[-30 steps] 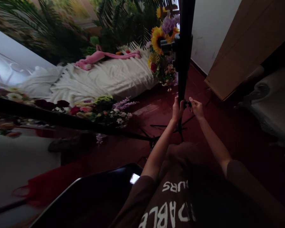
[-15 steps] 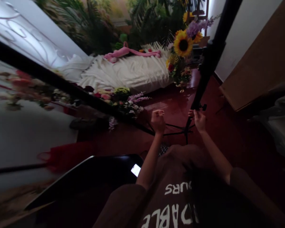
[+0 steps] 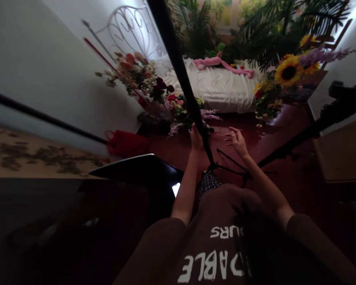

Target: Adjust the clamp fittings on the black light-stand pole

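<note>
My left hand [image 3: 196, 139] is closed at the lower part of a slanting black stand pole [image 3: 186, 83], its fingers partly hidden by the pole. To its right my right hand [image 3: 236, 141] hangs in the air with fingers spread, holding nothing. Farther right a second black stand [image 3: 307, 136] with a clamp knob leans toward the upper right, apart from my right hand. Thin black stand legs [image 3: 230, 169] meet low down in front of my body.
Flowers [image 3: 180, 107] and sunflowers [image 3: 288, 72] flank a white-draped bed [image 3: 225, 89] with a pink plush toy [image 3: 216, 61]. A dark panel [image 3: 142, 170] and lit phone [image 3: 176, 189] lie left of me. A red bag [image 3: 126, 143] sits by the wall, a brown board [image 3: 342, 152] at right.
My right hand has let go of the right stand and moved left of it, opening. My left hand has come to the left pole, now more upright. The view has turned left.
</note>
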A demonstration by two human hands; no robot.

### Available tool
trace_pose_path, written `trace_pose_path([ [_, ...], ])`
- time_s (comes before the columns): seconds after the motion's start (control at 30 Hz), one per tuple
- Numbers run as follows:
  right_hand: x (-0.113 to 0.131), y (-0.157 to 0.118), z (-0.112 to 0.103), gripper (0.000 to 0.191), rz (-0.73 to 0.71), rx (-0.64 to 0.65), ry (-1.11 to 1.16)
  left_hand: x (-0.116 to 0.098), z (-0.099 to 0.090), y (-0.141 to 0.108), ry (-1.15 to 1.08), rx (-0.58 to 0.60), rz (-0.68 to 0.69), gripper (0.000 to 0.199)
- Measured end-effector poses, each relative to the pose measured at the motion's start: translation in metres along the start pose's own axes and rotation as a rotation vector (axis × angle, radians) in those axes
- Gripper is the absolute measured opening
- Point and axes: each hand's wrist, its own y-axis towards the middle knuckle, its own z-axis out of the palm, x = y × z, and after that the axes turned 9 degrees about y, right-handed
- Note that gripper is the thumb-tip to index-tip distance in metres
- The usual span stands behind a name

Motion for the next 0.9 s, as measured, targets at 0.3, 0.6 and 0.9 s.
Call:
trace_pose_path([
  [0.3, 0.025, 0.019, 0.072, 0.061, 0.301, 0.213, 0.016, 0.021, 0.004, 0.007, 0.119, -0.134, 0.126, 0.066],
  [0.6, 0.054, 0.035, 0.066, 0.053, 0.908, 0.491, 0.529, 0.026, 0.009, 0.012, 0.173, -0.197, 0.198, 0.062],
  [0.9, 0.055, 0.035, 0.055, 0.034, 0.055, 0.395, -0.361, 0.012, 0.011, 0.010, 0.149, -0.218, 0.208, 0.051],
])
